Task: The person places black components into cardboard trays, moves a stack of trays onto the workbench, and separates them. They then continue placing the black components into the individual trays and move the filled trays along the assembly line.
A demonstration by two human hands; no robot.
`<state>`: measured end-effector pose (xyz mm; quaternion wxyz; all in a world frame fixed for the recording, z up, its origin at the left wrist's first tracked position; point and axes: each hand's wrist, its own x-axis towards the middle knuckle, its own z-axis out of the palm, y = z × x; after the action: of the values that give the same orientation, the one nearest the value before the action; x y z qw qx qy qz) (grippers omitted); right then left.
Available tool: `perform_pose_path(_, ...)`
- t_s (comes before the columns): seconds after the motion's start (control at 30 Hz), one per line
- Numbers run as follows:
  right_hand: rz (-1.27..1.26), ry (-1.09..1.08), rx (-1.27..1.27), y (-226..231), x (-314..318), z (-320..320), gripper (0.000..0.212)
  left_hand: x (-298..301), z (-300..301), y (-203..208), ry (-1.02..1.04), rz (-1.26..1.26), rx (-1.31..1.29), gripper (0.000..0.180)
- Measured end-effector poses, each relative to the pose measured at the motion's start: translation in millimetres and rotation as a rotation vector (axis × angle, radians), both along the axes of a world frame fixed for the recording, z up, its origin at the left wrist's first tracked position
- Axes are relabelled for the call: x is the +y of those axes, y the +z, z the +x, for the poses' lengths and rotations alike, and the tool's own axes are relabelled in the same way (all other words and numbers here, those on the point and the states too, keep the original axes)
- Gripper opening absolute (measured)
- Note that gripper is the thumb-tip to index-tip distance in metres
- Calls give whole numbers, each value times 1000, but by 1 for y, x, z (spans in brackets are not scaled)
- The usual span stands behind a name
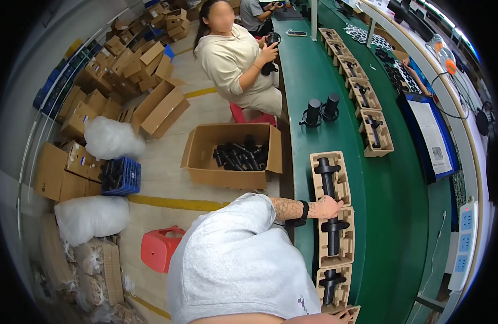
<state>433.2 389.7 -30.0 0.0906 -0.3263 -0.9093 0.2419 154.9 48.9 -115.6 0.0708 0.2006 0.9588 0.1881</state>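
My left hand [328,207], with a black band on the wrist and a tattooed forearm, reaches right onto the green table [395,216]. It rests where two brown moulded pulp trays meet, the farther tray [316,162] and the nearer tray [347,254]. Each tray holds a black cylindrical part with a wide collar [327,170]. The fingers lie over the tray edges, and I cannot tell whether they grip. A third filled tray [343,283] lies closest to me. My right hand is out of view. My grey shirt fills the lower middle.
More filled trays [376,132] line the table farther along, beside two upright black parts [322,109]. An open carton of black parts [235,154] stands on the floor. A seated person [235,59] handles a black part. A red stool [160,248], boxes and bags lie left.
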Motion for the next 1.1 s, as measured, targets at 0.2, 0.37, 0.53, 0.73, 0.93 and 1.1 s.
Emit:
perform_pose_path(0.2,25,53,51,-7,-3,15,38,-11,1,9,-50,37,69,34)
perform_pose_path(0.37,129,186,45,-13,-4,26,40,-25,-7,19,-102,2,65,34)
perform_pose_path(0.53,147,263,112,-17,-6,25,40,-26,-7,10,-70,60,84,32)
perform_pose_path(0.73,312,232,113,-50,12,46,37,-25,-5,11,-50,64,107,32)
perform_pose_path(0.93,213,-146,114,-86,20,87,40,-26,-3,8,-24,58,103,33)
perform_pose_path(1.1,308,-120,44,-82,-2,61,44,-25,-5,16,-48,43,85,32)
